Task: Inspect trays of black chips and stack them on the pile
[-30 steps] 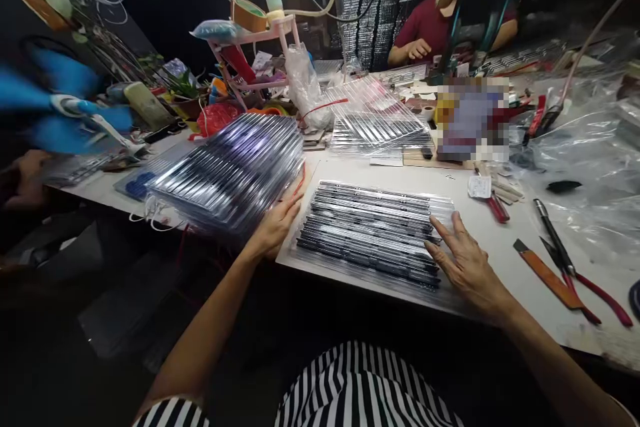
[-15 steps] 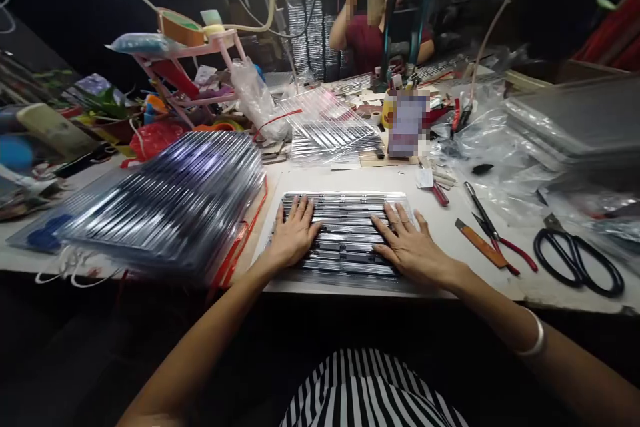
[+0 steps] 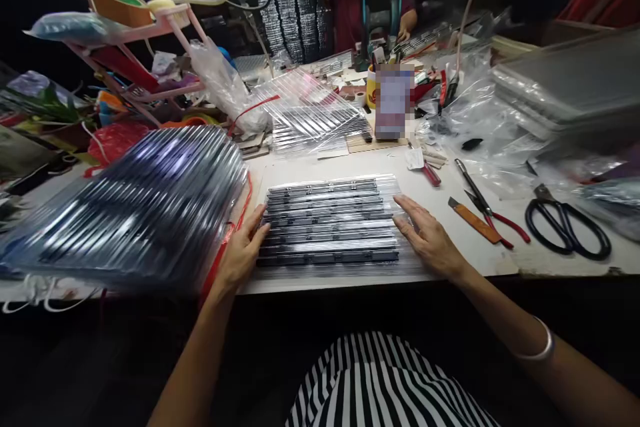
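Observation:
A clear ribbed plastic tray (image 3: 330,223) with rows of dark strips lies on the white table in front of me. At its left edge is my left hand (image 3: 243,250), thumb and fingers apart, touching the side. My right hand (image 3: 425,233) is at the right edge, fingers stretched toward the tray, holding nothing. To the left rests a large stack of similar ribbed trays (image 3: 165,207), with red cord (image 3: 220,257) beside it.
Scissors (image 3: 567,223), pliers (image 3: 493,213) and an orange-handled cutter (image 3: 475,221) lie at the right. More clear trays (image 3: 320,113), a phone (image 3: 393,103) and plastic bags (image 3: 490,113) sit farther back. A person (image 3: 345,20) is across the table.
Both hands have moved outward from the tray's top to its left and right edges. The camera view has shifted, and the person's raised arm across the table has changed position.

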`<state>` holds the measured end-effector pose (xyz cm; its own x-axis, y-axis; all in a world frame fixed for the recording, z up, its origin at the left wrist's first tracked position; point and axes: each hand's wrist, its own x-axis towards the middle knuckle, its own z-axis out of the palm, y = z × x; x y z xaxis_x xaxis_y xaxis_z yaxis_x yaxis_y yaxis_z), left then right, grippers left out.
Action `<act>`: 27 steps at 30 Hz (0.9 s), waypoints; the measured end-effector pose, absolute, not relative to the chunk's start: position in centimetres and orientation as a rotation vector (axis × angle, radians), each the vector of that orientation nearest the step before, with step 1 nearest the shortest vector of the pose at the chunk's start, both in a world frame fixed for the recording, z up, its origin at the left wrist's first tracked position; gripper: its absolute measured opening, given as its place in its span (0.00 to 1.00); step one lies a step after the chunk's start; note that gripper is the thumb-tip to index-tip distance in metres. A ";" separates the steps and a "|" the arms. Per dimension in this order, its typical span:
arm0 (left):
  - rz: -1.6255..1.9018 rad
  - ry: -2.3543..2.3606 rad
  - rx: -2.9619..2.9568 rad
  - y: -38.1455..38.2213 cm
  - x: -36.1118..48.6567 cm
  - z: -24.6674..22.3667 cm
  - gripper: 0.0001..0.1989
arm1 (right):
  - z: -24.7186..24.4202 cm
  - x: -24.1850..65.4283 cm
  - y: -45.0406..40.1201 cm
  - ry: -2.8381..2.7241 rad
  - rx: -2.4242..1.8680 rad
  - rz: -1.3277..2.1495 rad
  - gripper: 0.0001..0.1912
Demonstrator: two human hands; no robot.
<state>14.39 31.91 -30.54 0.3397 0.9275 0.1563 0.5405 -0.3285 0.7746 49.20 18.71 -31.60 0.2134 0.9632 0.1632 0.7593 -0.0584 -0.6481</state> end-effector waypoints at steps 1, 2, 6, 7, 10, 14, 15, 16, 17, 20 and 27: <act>0.839 1.275 1.995 31.5 14.4 -30.8 0.28 | -31.7 49.0 18.5 -1.577 -1.841 0.417 0.29; 0.847 1.290 2.020 31.1 14.4 -30.9 0.27 | -31.8 48.8 18.4 -1.574 -1.836 0.408 0.29; 0.644 1.431 2.220 30.4 15.0 -31.0 0.24 | -32.3 48.2 18.5 -1.769 -1.965 0.239 0.27; 0.555 1.477 2.292 30.4 15.1 -30.9 0.24 | -32.4 48.1 18.6 -1.841 -2.013 0.152 0.26; 0.257 1.628 2.508 30.4 15.6 -30.3 0.25 | -31.9 47.9 18.7 -2.008 -2.105 -0.130 0.25; -0.014 1.697 2.646 31.1 17.7 -29.8 0.29 | -30.7 48.1 19.6 -2.256 -2.021 -0.256 0.26; -0.046 1.680 2.651 31.3 18.6 -29.7 0.30 | -30.5 48.1 20.0 -2.325 -1.978 -0.212 0.27; -0.068 1.648 2.653 31.6 19.6 -29.6 0.32 | -30.3 48.2 20.6 -2.385 -1.934 -0.137 0.27; -0.083 1.601 2.658 31.9 20.6 -29.6 0.33 | -30.2 48.1 21.2 -2.428 -1.895 -0.039 0.29; -0.074 1.432 2.713 32.4 23.4 -29.6 0.35 | -30.0 47.3 23.2 -2.476 -1.791 0.224 0.34; 0.092 1.319 2.788 32.4 24.9 -29.5 0.35 | -29.4 44.9 25.2 -2.508 -1.714 0.297 0.45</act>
<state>24.88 32.40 -29.50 0.6330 0.7736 0.0299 0.7702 -0.6332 0.0763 44.92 25.21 -29.41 -0.3665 0.9297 -0.0364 0.9124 0.3515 -0.2096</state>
